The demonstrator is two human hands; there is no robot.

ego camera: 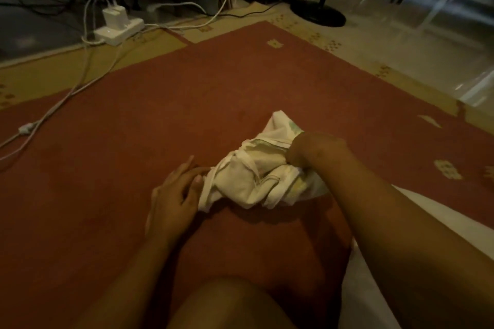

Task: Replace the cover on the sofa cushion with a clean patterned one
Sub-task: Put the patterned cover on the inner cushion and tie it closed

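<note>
While the crumpled cover (256,179) lies bunched on the red rug (187,93), both bare hands are at it, one on each side. It is a white cloth with a faint greenish pattern showing in its folds, and its seams and edges are turned outward in places.

At the cover's left edge sits the left hand (173,195), palm turned inward. Its fingers (196,177) are straight and lie close together, the tips touching the hem without closing round it. At the cover's upper right the right hand (310,149) bends sharply at the wrist and digs in; its fingers are curled down into the folds, gripping a bunch of cloth, so their tips are hidden.

Just right of the cover and nearer the camera, under the right forearm, lies a large pale rounded shape (374,288), which may be the bare cushion, though the dim light makes that hard to settle. Nearer the camera than the cover, a bare knee (235,302) fills the lower middle.

Well beyond the cover to the left, a white power strip (119,29) stands at the rug's tan border with a white charger (115,14) plugged into it, and white cables (66,93) trail from it across the rug. Far beyond the cover to the right stands a round black base (318,12) with a pole.
</note>
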